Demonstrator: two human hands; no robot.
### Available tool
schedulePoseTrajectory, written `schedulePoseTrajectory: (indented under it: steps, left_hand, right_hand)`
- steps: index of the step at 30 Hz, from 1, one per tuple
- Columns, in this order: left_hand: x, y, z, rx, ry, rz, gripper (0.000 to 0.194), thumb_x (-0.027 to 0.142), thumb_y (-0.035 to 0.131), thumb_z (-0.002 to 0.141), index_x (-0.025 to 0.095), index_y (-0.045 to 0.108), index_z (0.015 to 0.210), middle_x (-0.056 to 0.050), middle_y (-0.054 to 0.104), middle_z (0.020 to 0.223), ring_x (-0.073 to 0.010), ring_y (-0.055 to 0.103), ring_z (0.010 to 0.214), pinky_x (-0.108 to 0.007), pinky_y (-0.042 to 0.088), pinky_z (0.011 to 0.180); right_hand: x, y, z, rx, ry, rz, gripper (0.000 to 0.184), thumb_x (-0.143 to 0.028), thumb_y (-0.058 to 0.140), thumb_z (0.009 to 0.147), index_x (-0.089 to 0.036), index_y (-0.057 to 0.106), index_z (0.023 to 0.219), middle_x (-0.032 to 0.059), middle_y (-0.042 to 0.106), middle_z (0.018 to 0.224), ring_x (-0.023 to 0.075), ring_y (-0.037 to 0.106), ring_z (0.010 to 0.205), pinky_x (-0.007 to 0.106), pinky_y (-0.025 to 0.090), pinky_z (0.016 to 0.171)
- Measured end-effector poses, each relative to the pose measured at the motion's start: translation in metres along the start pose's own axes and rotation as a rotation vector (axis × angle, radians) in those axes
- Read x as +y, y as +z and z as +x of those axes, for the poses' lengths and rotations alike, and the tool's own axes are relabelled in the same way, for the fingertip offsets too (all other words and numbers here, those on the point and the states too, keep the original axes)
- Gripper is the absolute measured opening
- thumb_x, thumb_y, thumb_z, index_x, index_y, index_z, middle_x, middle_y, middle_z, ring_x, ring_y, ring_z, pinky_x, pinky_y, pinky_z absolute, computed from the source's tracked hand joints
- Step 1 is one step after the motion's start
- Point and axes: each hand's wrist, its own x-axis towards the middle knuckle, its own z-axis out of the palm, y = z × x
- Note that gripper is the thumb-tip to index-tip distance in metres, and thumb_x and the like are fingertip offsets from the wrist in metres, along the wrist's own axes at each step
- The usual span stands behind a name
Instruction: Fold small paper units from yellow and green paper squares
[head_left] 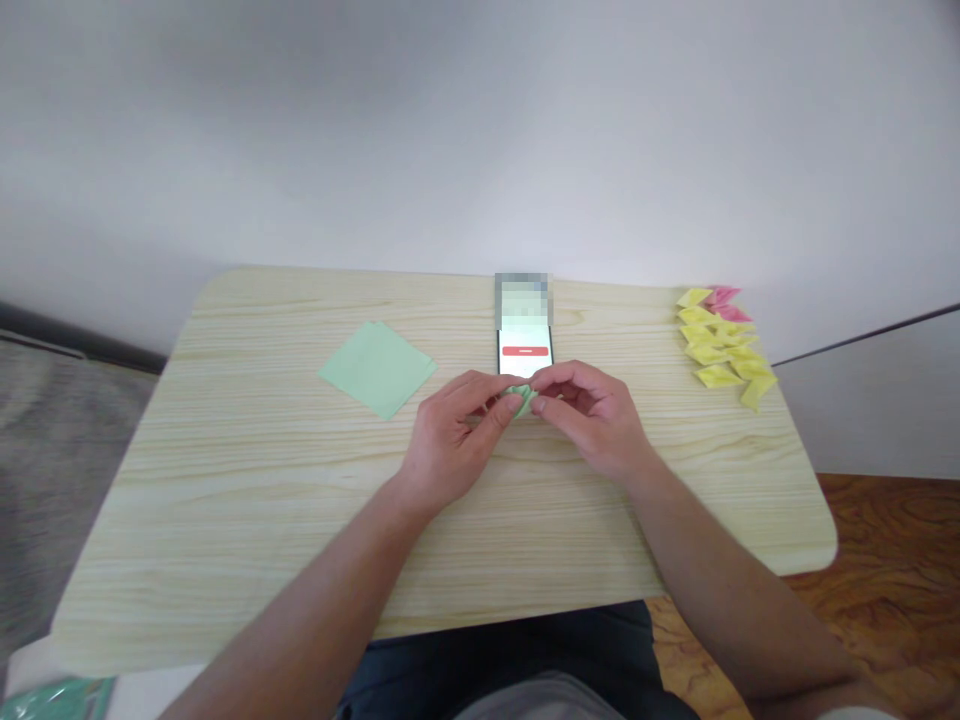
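Observation:
A small folded piece of green paper (523, 399) is pinched between both hands at the middle of the table. My left hand (461, 430) grips its left side with thumb and fingers. On the right side, my right hand (596, 415) holds it between thumb and fingertips. The fingers cover much of the paper, so its full shape is hidden. Just beyond the hands lies a phone (525, 335) with a lit screen and a red bar. To the left rests a stack of flat green paper squares (377, 370), turned cornerwise.
Several folded yellow paper pieces (705, 354) and pink ones (731, 313) lie grouped at the table's right end. The pale wooden table (262, 520) has rounded corners and meets a white wall (450, 140) at the back. A green plastic packet (64, 698) is at lower left.

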Motion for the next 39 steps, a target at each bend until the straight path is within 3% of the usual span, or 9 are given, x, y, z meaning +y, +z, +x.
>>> schedulePoseTrajectory:
  steps: [15,20,33,39]
  left_hand:
    - [-0.0027,-0.0001,-0.0006,0.007,-0.079,-0.032,0.022,0.037,0.061,0.098,0.020,0.076,0.099,-0.004,0.072,0.089,-0.0165,0.062,0.082,-0.030,0.046,0.074]
    - [-0.0040,0.0001,-0.0006,0.009,-0.067,-0.035,0.020,0.034,0.062,0.097,0.019,0.076,0.099,-0.003,0.071,0.088,-0.0150,0.062,0.081,-0.028,0.046,0.073]
    - [-0.0059,-0.0006,0.0001,0.047,-0.100,-0.104,0.020,0.035,0.065,0.096,0.019,0.077,0.097,-0.003,0.071,0.086,-0.0135,0.062,0.078,-0.026,0.047,0.070]
    - [-0.0051,0.0010,-0.0003,0.090,-0.130,-0.092,0.020,0.036,0.066,0.096,0.019,0.078,0.095,-0.003,0.073,0.087,-0.0136,0.064,0.079,-0.026,0.048,0.069]
  right_hand:
    - [-0.0083,0.0014,-0.0027,-0.021,-0.133,-0.172,0.011,-0.028,0.073,0.087,-0.025,0.072,0.098,0.0030,0.067,0.095,0.0173,0.065,0.082,0.032,0.055,0.070]
    - [-0.0082,0.0002,-0.0025,-0.067,-0.212,-0.214,0.020,-0.021,0.071,0.088,-0.027,0.073,0.106,0.0027,0.068,0.102,0.0154,0.064,0.082,0.031,0.055,0.070]
    - [-0.0074,-0.0065,-0.0004,-0.104,-0.307,-0.300,0.018,-0.009,0.068,0.084,-0.024,0.068,0.093,0.0025,0.067,0.099,0.0164,0.065,0.084,0.032,0.056,0.072]
    - [-0.0058,0.0013,-0.0031,-0.095,-0.349,-0.352,0.022,-0.016,0.075,0.082,-0.027,0.072,0.101,0.0034,0.065,0.105,0.0158,0.064,0.085,0.032,0.058,0.074]
